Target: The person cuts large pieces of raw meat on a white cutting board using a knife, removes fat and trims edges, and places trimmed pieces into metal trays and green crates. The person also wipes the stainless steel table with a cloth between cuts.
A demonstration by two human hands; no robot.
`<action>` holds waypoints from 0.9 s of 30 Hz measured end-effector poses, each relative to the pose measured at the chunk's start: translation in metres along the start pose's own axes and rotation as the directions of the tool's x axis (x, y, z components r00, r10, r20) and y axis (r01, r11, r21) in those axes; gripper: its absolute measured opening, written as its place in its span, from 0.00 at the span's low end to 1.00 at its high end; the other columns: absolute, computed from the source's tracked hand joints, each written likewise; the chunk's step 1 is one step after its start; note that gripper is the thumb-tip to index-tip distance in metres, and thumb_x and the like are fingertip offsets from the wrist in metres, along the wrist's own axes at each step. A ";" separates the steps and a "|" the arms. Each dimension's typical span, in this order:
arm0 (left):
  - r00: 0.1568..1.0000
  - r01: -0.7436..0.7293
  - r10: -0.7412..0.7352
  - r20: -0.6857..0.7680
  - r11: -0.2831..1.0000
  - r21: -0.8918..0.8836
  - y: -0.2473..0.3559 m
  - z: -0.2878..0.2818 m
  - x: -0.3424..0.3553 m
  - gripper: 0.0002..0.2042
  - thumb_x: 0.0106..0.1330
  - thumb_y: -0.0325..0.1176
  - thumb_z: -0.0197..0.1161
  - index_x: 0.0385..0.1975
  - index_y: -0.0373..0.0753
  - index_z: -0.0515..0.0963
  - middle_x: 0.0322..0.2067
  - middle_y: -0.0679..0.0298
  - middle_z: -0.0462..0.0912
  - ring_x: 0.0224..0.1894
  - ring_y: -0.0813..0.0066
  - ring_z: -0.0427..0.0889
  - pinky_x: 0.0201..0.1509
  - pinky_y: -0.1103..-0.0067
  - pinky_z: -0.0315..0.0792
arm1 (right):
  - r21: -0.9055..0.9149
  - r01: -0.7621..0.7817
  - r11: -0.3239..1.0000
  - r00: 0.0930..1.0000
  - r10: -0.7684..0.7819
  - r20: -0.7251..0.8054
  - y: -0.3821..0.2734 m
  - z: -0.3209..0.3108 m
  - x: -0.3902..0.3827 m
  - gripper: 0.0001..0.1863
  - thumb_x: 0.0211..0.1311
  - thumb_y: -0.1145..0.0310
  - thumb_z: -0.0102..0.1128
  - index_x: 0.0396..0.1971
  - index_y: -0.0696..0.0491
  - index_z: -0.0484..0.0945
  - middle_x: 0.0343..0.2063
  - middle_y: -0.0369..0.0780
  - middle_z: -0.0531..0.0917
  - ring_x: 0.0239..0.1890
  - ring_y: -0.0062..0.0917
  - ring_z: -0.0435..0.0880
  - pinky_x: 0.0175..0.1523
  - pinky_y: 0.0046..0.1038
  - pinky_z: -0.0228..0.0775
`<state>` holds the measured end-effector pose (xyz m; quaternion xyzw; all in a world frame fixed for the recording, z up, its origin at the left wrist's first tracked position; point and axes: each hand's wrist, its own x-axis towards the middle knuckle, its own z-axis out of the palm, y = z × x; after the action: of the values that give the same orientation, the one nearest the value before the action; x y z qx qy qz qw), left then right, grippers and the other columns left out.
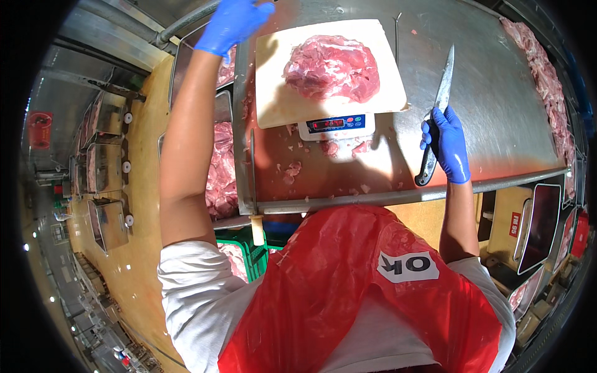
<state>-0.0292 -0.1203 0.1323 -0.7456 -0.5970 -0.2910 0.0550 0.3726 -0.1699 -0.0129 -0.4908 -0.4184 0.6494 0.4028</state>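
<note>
Your right hand (449, 146) is wrapped tight around the dark handle of the knife (437, 118), and the blade stands clear of the steel table (491, 93), touching no meat. Its long axis runs almost straight away from you, leaning a little to the right: handle end toward your body, tip pointing at the far edge of the table.

The meat (333, 67) sits in one pink lump on the pale board (273, 93), and the board rests on the scale (336, 126), whose red display is lit. So, as I read it, the weighing is under way: the portion is loaded and nothing is being cut right now.

Your left hand (233, 23) is stretched out past the board's far left corner, up by the grey pipe (180, 23). The fingers look loosely open, and I can see nothing in them, though the fingertips run close to the top of the view, so I can't be fully sure.

Small scraps (292, 169) lie scattered on the table between the scale and the near rim, not yet cleared. More meat waits in the tray (222, 168) down to your left, below table level, and a long strip of pieces (547, 81) lines the right edge. By my judgement plenty is left to handle.
</note>
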 end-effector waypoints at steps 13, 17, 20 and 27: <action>0.967 -0.165 0.151 0.206 0.985 0.054 0.002 0.134 -0.037 0.08 0.50 0.31 0.62 0.27 0.33 0.77 0.31 0.46 0.79 0.37 0.44 0.77 0.44 0.63 0.73 | 0.078 0.009 0.997 0.979 -0.025 0.202 0.032 0.055 -0.004 0.09 0.77 0.64 0.46 0.45 0.55 0.67 0.22 0.37 0.75 0.17 0.19 0.73 0.21 0.25 0.73; 0.961 -0.019 0.034 0.275 0.998 -0.056 0.005 0.115 -0.018 0.06 0.47 0.29 0.65 0.18 0.33 0.77 0.20 0.51 0.79 0.23 0.57 0.78 0.33 0.69 0.74 | 0.132 -0.093 0.987 0.954 0.051 0.294 0.041 0.092 0.006 0.10 0.77 0.62 0.46 0.41 0.54 0.67 0.22 0.37 0.75 0.18 0.22 0.75 0.21 0.26 0.75; 0.917 0.135 -0.092 0.389 0.987 -0.085 0.008 0.108 -0.010 0.08 0.48 0.30 0.67 0.16 0.33 0.78 0.16 0.54 0.79 0.19 0.73 0.77 0.28 0.73 0.74 | 0.095 0.036 0.995 0.929 -0.068 0.364 0.043 0.122 0.040 0.10 0.75 0.61 0.48 0.41 0.53 0.69 0.23 0.37 0.75 0.21 0.23 0.76 0.26 0.29 0.76; 0.943 0.038 -0.038 0.330 0.999 0.007 0.007 0.115 -0.001 0.08 0.46 0.32 0.68 0.17 0.34 0.81 0.17 0.51 0.81 0.20 0.67 0.80 0.30 0.73 0.77 | 0.154 0.063 0.986 0.838 -0.136 0.529 0.025 0.169 0.101 0.12 0.74 0.60 0.48 0.37 0.53 0.69 0.21 0.36 0.74 0.22 0.23 0.77 0.27 0.30 0.74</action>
<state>0.0200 -0.0737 0.0391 -0.7722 -0.6120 -0.1631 -0.0510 0.1853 -0.1090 -0.0382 -0.2395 -0.4961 0.7650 0.3337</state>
